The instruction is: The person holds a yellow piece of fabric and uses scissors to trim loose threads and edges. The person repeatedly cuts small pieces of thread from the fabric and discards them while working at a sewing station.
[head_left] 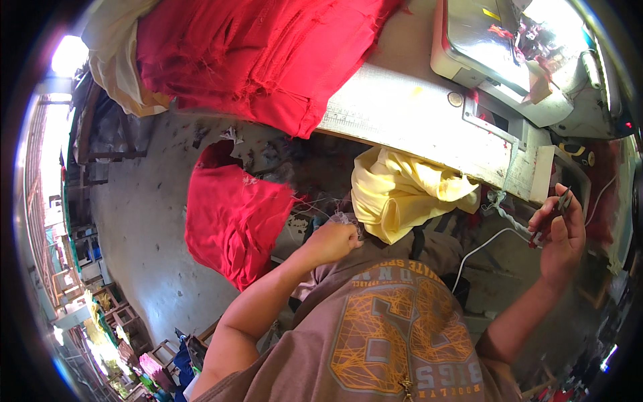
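My left hand (331,242) is closed in front of my body, beside a pale wispy tangle of threads (345,218) that seems pinched in its fingers. Fine strands run from there toward a hanging bundle of red cloth (231,211) on the left. To the right of that hand, a bunched yellow cloth (392,194) droops from the table edge over my lap. Raised at the far right, my right hand (562,234) holds small thread snips (564,201), dark blades pointing up and a red part showing between the fingers.
A thick stack of red cloth (268,60) covers the table's far left, with cream cloth (120,60) beside it. A white sewing machine (479,47) stands on the worn tabletop (402,114). A white cord (485,244) hangs near my right arm. Scraps litter the floor (154,201).
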`<control>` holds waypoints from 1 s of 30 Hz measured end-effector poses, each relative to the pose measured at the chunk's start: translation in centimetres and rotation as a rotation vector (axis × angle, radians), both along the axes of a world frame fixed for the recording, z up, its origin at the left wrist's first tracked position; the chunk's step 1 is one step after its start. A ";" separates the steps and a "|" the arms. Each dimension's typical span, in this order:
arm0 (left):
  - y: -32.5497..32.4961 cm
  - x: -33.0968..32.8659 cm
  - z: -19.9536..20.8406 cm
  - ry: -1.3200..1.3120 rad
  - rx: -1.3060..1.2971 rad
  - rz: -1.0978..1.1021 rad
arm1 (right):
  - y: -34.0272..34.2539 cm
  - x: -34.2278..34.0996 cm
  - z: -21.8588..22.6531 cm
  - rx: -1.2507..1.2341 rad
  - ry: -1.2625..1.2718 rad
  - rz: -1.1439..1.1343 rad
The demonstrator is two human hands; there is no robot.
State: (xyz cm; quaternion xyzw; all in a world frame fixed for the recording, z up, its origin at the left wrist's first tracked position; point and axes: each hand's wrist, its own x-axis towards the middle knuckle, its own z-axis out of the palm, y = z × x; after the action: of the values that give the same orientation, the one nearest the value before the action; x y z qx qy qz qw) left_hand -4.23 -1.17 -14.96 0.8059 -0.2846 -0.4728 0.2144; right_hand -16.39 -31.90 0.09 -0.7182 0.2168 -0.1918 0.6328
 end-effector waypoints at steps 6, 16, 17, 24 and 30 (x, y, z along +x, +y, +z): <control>6.1 7.0 3.1 0.561 -0.202 0.756 | 0.2 -0.1 -0.5 -0.009 -0.032 -0.001; 25.0 21.3 11.1 0.256 -1.461 1.219 | 0.3 0.5 -0.9 0.033 0.045 0.022; 24.7 22.1 12.1 -0.023 -1.525 1.307 | 0.6 0.6 -0.8 0.035 0.066 0.044; 23.5 24.8 7.8 -0.758 -1.005 1.093 | 0.7 0.7 -1.6 0.045 0.018 0.049; 16.4 21.7 -6.9 -1.097 -0.111 -0.269 | 1.3 1.0 -1.4 0.021 0.069 0.058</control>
State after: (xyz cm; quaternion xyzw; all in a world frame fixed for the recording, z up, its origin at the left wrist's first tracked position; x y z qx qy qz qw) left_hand 17.48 15.24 -21.87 0.8778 -0.4788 0.0076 0.0152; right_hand -15.36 -30.64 -1.33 -0.7238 0.2196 -0.1460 0.6376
